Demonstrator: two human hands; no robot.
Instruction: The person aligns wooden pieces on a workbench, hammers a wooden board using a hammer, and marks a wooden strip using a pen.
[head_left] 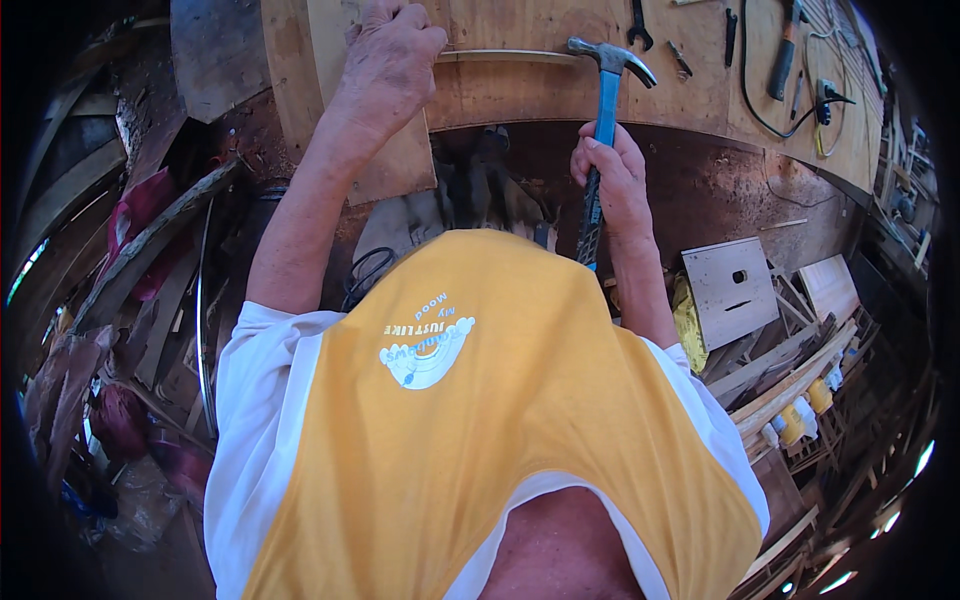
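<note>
Step in hand: nailing/tapping a thin wooden strip [505, 56] on the workbench [560, 90]. We judge the strike as under way, not finished.
L hand [390, 55]: fingers curled shut, pressing on the strip's left end. Whether it pinches a nail we cannot tell.
R hand [612, 170]: fist closed tight round the hammer [603, 110], mid-handle, blue shaft upright.
Hammer head: steel claw type, just above the strip's right end; touching or not, we cannot tell.
Strip posn: flat on the bench, running from L hand to hammer head.
Next move needs (est.): short, square blow; L fingers kept well off the hammer head; strip held so it won't shift.
Other tools: wrench [640, 25] and black cable [790, 120], right of the hammer, on the bench.
Below the bench: scrap boards [730, 290].
</note>
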